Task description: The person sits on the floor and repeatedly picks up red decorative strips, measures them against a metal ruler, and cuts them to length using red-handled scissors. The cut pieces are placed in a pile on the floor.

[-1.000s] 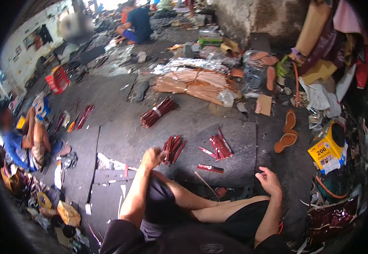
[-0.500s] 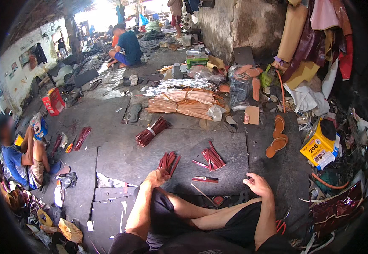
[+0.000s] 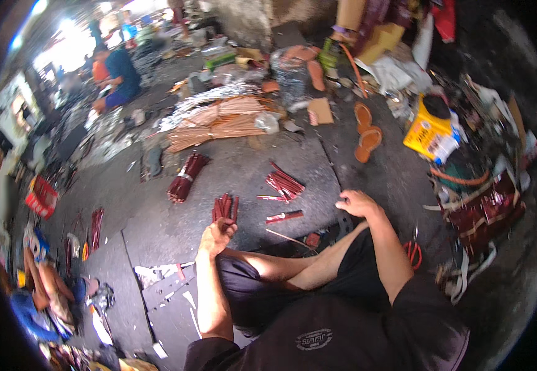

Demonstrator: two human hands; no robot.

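Observation:
I sit cross-legged on a grey concrete floor (image 3: 244,167). My left hand (image 3: 217,235) reaches forward and closes on the near end of a small bundle of dark red sticks (image 3: 225,206). My right hand (image 3: 355,202) rests on my right knee, fingers loosely curled, holding nothing. Ahead lie a fanned bundle of red sticks (image 3: 284,183), a single short red piece (image 3: 284,216) and a bigger tied bundle (image 3: 186,177) further left. A thin pale stick (image 3: 287,237) lies just in front of my legs.
A heap of tan sticks (image 3: 219,120) lies beyond. Orange sandals (image 3: 366,131), a yellow canister (image 3: 430,131) and orange-handled scissors (image 3: 412,253) are on the right. One person (image 3: 115,77) sits at the far back left; another (image 3: 40,287) sits at lower left.
The view has swung so the scene sits further right and closer. My left hand has stayed on the small red bundle; my right hand moved slightly inward onto my knee.

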